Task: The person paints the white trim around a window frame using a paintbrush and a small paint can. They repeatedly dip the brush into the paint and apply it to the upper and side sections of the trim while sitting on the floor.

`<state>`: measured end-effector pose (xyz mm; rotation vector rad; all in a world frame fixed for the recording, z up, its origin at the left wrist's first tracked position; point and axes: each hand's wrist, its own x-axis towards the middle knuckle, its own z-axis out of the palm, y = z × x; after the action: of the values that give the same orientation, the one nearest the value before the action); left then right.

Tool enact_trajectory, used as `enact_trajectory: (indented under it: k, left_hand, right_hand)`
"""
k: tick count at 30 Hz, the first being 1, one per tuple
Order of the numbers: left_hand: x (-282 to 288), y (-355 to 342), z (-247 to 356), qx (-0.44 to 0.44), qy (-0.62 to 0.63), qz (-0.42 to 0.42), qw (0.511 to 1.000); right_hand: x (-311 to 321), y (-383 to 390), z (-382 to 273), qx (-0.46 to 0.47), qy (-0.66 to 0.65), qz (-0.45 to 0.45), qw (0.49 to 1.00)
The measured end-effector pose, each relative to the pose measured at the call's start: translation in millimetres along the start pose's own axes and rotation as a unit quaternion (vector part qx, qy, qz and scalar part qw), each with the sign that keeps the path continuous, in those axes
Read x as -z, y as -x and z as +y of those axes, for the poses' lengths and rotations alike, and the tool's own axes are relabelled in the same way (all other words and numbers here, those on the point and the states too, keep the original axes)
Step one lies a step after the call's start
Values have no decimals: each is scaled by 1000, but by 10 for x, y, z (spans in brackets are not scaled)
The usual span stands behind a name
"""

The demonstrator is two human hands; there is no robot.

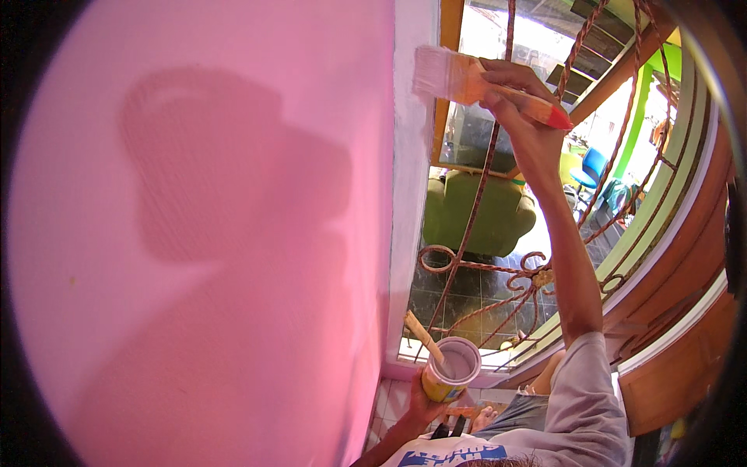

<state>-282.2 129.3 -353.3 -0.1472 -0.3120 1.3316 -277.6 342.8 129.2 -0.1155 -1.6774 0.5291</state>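
Observation:
My right hand (521,105) grips a wide paintbrush (447,76) with a wooden handle and red tip, raised high; its pale, paint-coated bristles are at the whitish vertical strip (401,148) beside the window frame. Whether the bristles touch it is hard to tell. Low in the view, my left hand (422,398) holds a round yellow can (445,387) containing pale grayish paint, with a wooden stick (422,333) standing tilted in it. The pink wall (202,327) fills the left side, carrying my shadow.
Twisted rusty window bars (490,163) with scrollwork cross the right half, behind my raised arm. Through them show a green armchair (475,214), a blue chair (593,165) and dark tiles. A curved wooden frame (661,358) edges the right; my legs and white floor tiles show below.

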Motion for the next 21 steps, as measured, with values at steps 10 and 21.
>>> enact_trajectory:
  k: [10,21]
  left_hand:
    - [-238,-5,-32,-30,-116,114,986]
    - [-155,1,50,4,-81,48,996]
  right_hand:
    - [-159,385,138,-17,17,-5,1000]
    - [-446,585,140,-22,40,8,999]
